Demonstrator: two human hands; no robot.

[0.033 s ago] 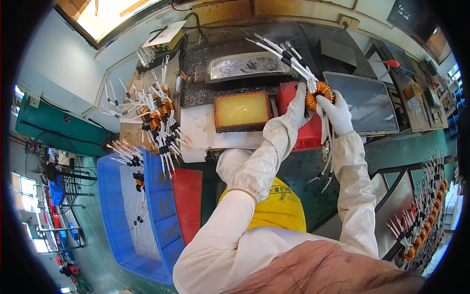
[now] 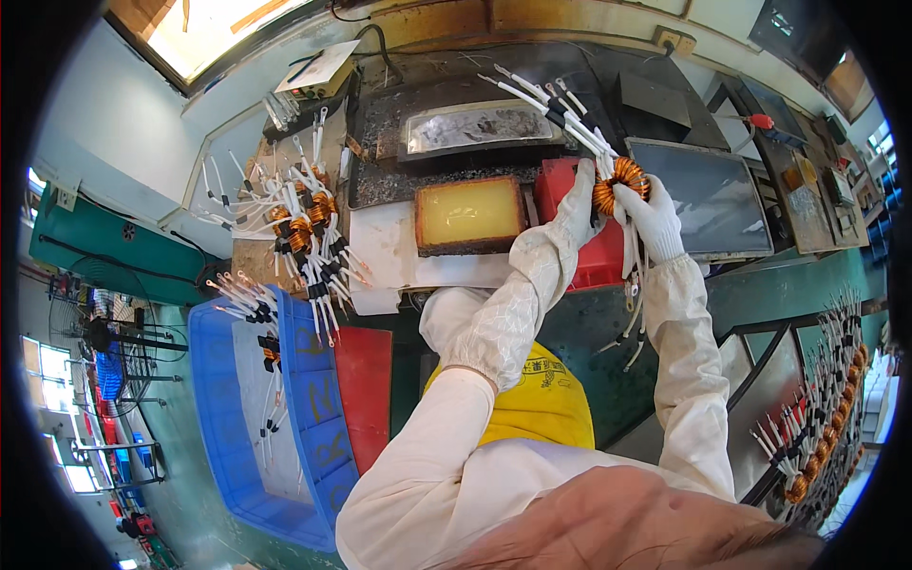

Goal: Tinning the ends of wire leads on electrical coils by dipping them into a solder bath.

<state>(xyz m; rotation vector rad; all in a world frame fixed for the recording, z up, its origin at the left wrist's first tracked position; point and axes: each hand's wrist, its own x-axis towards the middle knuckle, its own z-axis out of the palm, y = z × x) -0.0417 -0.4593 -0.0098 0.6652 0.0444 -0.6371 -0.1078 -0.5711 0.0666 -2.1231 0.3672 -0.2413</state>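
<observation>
Both my hands hold a copper-wound ring coil [image 2: 621, 186] above the right part of the bench. Its white leads, with black sleeves and metal lugs, stick out to the upper left, and others hang down below. My left hand [image 2: 580, 193] grips the coil's left side, its fingers partly hidden. On the right side, my right hand [image 2: 654, 215], in a white glove, has fingers and thumb closed on the ring. Beneath my left hand is a red box [image 2: 601, 255]. A rusty-rimmed tray [image 2: 469, 250] of yellowish substance lies left of it.
Behind the tray stands a pot of silvery molten-looking material [image 2: 484, 128]. Several leaded coils [image 2: 302, 228] are piled at the left, above a blue crate [image 2: 328, 418]. More coils [image 2: 825, 442] line a rack at the lower right. A dark-framed grey panel [image 2: 698, 199] lies beyond my right hand.
</observation>
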